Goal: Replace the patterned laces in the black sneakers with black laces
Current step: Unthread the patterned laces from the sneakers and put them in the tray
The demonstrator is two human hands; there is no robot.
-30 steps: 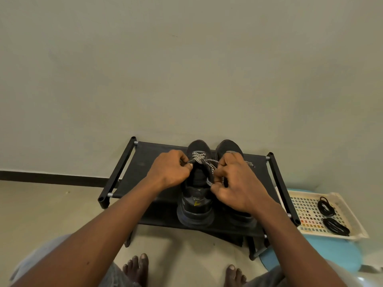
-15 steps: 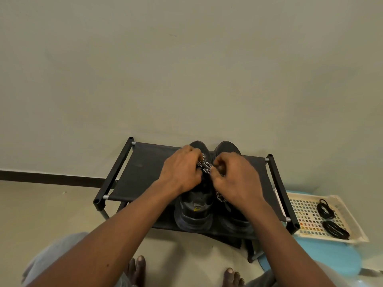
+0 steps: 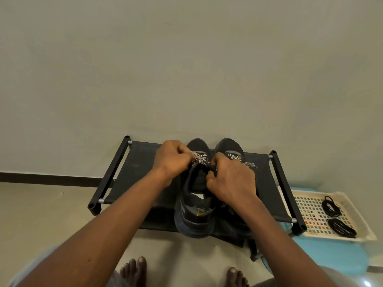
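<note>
Both black sneakers (image 3: 194, 195) on black rack (image 3: 143, 168), toes to wall. My L hand (image 3: 171, 159) & R hand (image 3: 231, 179) each pinch patterned lace (image 3: 200, 158) on left shoe. Black laces (image 3: 339, 226) coiled in cream tray (image 3: 310, 212), far right.

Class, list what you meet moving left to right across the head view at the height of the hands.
Rack's left bar → left hand → patterned lace → right hand → rack's right bar → black laces
</note>
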